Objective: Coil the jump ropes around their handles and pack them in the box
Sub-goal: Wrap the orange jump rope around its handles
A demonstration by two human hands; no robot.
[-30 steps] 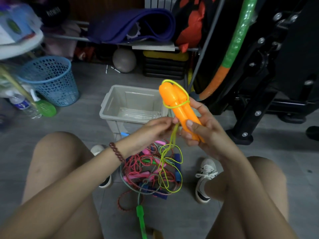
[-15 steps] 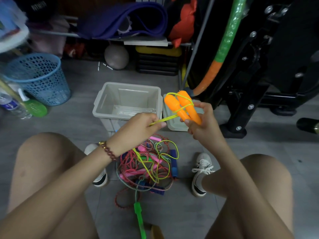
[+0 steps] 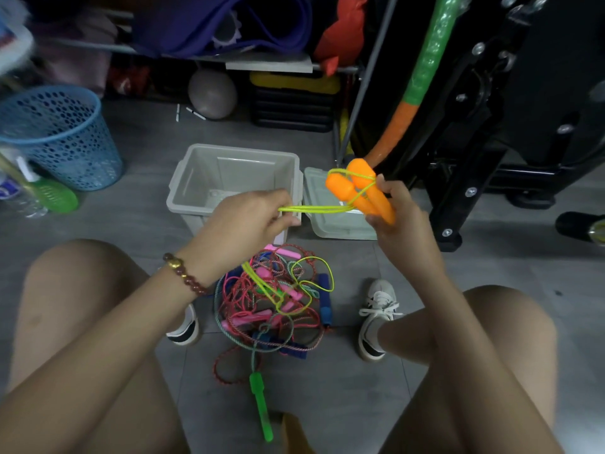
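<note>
My right hand point(image 3: 397, 221) grips a pair of orange jump-rope handles point(image 3: 357, 191) held together, tips pointing up and left. A yellow-green rope point(image 3: 314, 209) is looped round their tops and runs taut leftward to my left hand point(image 3: 248, 221), which pinches it. The rope's slack drops from that hand into a tangled pile of jump ropes point(image 3: 275, 303) on the floor between my feet, with pink, blue and green handles. A grey plastic box point(image 3: 183, 185) stands open just beyond my hands. Its lid point(image 3: 330, 224) lies to its right.
A green handle point(image 3: 260, 404) trails from the pile toward me. A blue mesh basket point(image 3: 62, 139) and a green bottle point(image 3: 55, 198) stand at the left. Black exercise-machine frame point(image 3: 458, 191) fills the right. A cluttered shelf, a ball point(image 3: 212, 93) and a hoop point(image 3: 422, 77) are behind.
My left hand has pulled the yellow-green rope out to the left, drawing it taut from the handles. The orange handles have lowered and tilted to the right in my right hand.
</note>
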